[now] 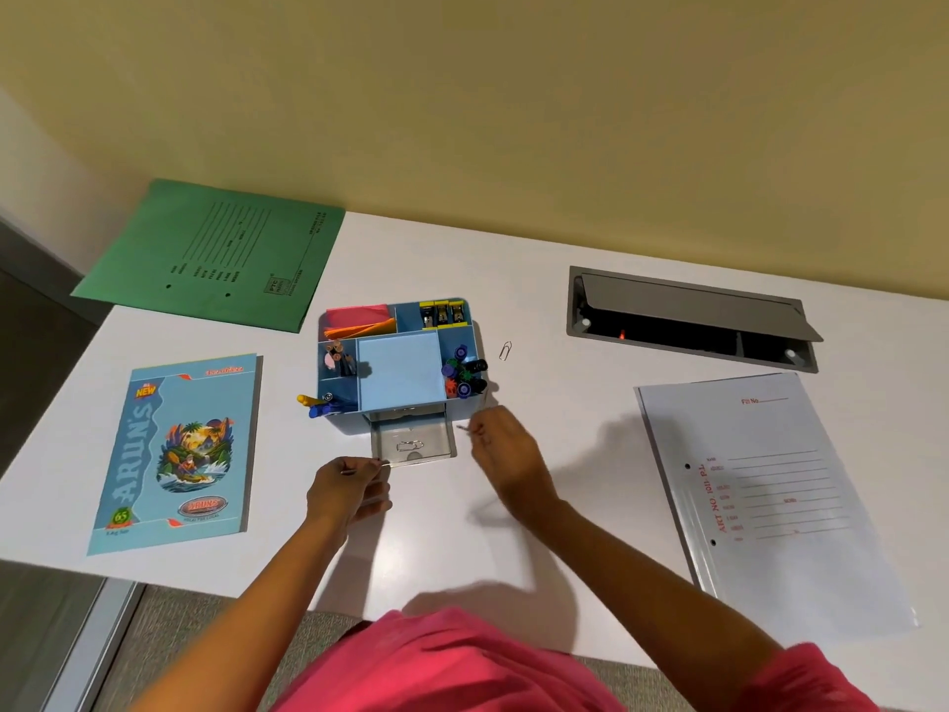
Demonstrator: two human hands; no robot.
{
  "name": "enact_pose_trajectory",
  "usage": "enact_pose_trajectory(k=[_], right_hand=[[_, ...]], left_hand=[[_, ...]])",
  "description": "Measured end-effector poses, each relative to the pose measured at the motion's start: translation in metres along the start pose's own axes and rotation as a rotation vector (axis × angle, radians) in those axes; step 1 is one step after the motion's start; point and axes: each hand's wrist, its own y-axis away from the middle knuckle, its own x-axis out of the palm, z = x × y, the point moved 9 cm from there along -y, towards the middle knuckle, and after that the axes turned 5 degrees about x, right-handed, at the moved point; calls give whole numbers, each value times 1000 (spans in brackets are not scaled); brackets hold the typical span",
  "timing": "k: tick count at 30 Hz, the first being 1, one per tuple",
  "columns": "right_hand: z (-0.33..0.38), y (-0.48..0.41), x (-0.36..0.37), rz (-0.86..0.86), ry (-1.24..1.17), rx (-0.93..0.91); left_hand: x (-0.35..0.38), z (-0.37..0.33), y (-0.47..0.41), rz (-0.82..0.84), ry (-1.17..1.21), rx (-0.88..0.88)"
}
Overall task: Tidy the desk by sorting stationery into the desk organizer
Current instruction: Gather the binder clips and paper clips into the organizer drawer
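Viewing the frame centre, I am seeing the desk organizer (400, 372) sitting on the white tabletop (565, 506). Its drawer (387, 435) is standing pulled open toward the lower edge, with one paper clip (409, 446) lying inside. The left grip (349, 485) is pinching a thin wire item (382, 460) just beside the drawer's lower left corner. The right grip (500, 444) is pinching a second wire item (463, 429) just right of the drawer. A loose clip (505, 350) is lying right of the organizer. A green folder (215, 254) is lying at upper left, a notebook (179, 449) at left, and a white file (770, 495) at right.
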Motion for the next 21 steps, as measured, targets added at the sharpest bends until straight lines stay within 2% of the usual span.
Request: enact_pose_trajectory(k=[1, 2, 9, 16, 21], right_hand=[[15, 2, 7, 16, 38, -96], [23, 1, 13, 53, 33, -99], [40, -9, 35, 123, -86, -27], [-18, -10, 5, -29, -210, 125], [-65, -26, 11, -2, -49, 245]], left_hand=[[-1, 1, -1, -1, 3, -5], [0, 2, -2, 0, 6, -11], [0, 4, -2, -14, 1, -21], [-1, 2, 0, -14, 5, -18], [-2, 3, 0, -14, 3, -20]])
